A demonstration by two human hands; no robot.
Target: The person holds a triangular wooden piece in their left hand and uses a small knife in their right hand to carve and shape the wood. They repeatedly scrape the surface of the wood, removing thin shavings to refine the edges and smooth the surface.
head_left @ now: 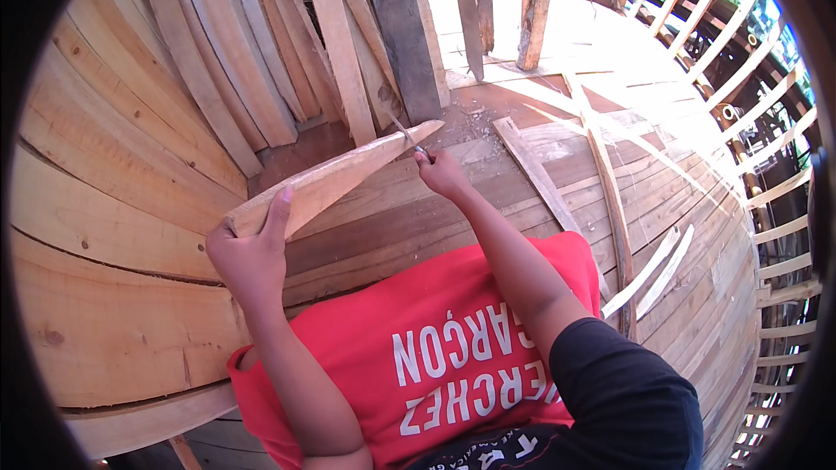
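Wedge of pale wood [340,176] slants up and to the right in front of the person, held above the floor planks [383,218], its thick end at the left and its narrow tip pointing away. The left grip [248,257] is closed around the thick end, thumb laid along the near face. The right grip [444,176] is wrapped about the handle of a slim knife-like tool [407,135], whose blade crosses the wood near the tip; whether the edge bites is too small to tell. Paring or trimming that narrow end looks to be the step in hand, and the next move likely calls for a firm left hold and a controlled stroke, with fingers kept clear of the edge. A red cloth [348,339] with white lettering spreads over the lap just below. Beyond the wood, upright boards [235,43] stand near a dark post [402,26]; to the right, a long strip [607,174] and two curved pale offcuts [669,270] lie on the floor, and slender ribs [784,228] curve along the far side
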